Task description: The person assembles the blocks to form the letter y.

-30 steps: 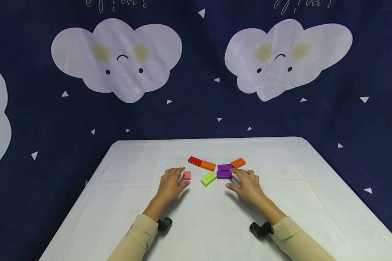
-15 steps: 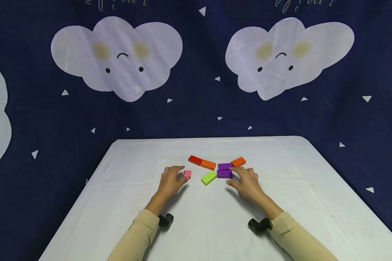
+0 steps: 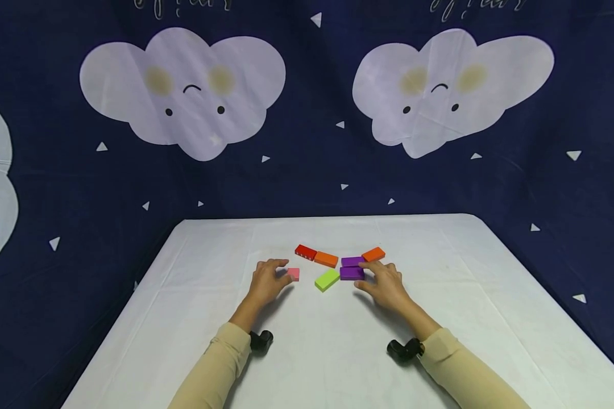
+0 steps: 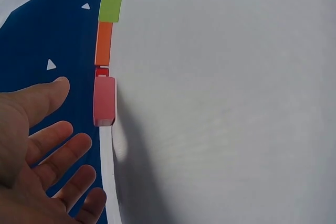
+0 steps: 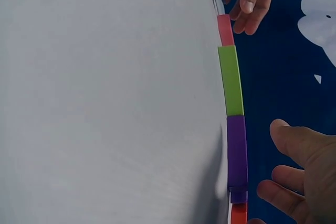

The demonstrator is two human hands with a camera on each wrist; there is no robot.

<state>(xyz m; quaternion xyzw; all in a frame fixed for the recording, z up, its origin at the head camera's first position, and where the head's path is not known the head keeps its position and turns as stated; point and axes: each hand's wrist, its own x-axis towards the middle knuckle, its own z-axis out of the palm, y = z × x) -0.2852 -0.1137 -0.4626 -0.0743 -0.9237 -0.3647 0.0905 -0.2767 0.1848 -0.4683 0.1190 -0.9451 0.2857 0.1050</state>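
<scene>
My left hand (image 3: 266, 282) is held above the table just left of a small pink block (image 3: 294, 275), fingers spread and thumb tip overlapping the block's near edge in the head view. In the left wrist view, a gap shows between that thumb and the pink block (image 4: 105, 100). Nothing is in this hand. To the right, my right hand (image 3: 387, 286) hovers by two purple blocks (image 3: 351, 274) lying one behind the other. Its index fingertip overlaps their right end, and its thumb is apart from the fingers. The right wrist view shows this hand (image 5: 307, 174) holding nothing.
Between the hands lies a lime green block (image 3: 327, 280). Behind it, a red block (image 3: 305, 252) with white dots on its side meets an orange block (image 3: 326, 259). Another orange block (image 3: 373, 254) sits behind the right fingertips. A dark blue cloud-print curtain (image 3: 307, 170) hangs beyond the white table (image 3: 317, 352).
My left thumb has come in over the near edge of the pink block, and both wrists have shifted slightly forward. The blocks have stayed where they were.
</scene>
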